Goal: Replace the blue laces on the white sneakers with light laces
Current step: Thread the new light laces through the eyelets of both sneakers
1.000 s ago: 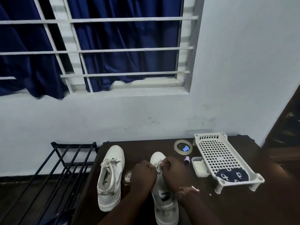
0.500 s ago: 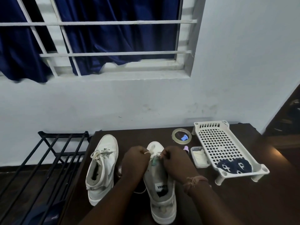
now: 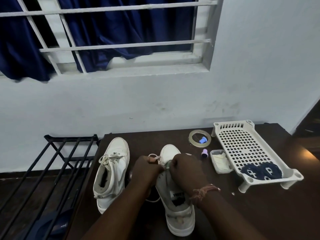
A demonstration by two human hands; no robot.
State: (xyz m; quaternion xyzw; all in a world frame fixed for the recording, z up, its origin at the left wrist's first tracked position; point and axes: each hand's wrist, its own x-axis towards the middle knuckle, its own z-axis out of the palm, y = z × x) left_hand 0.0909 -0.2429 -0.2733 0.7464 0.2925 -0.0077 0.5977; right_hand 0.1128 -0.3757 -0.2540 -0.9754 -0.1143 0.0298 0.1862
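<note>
Both hands over the right sneaker [image 3: 174, 196] near the tabletop [image 3: 259, 213] front edge. Left hand [image 3: 147, 168] fingers pinch a light lace [image 3: 153, 155]; right hand [image 3: 187, 168] fingers curled at the eyelets, contents unclear. Left sneaker [image 3: 112, 168], light-laced, by the left edge. Blue laces [image 3: 261, 172] in the white tray [image 3: 242, 144], right side.

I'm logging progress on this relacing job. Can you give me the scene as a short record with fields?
surface: dark table
left sneaker: already laced with a light lace, untouched
right sneaker: being laced
left hand: pinches a light lace over the right sneaker
right hand: fingers curled at the eyelets; what they hold is hidden
white tray: holds the coiled blue laces
nearby: tape roll, small white box
</note>
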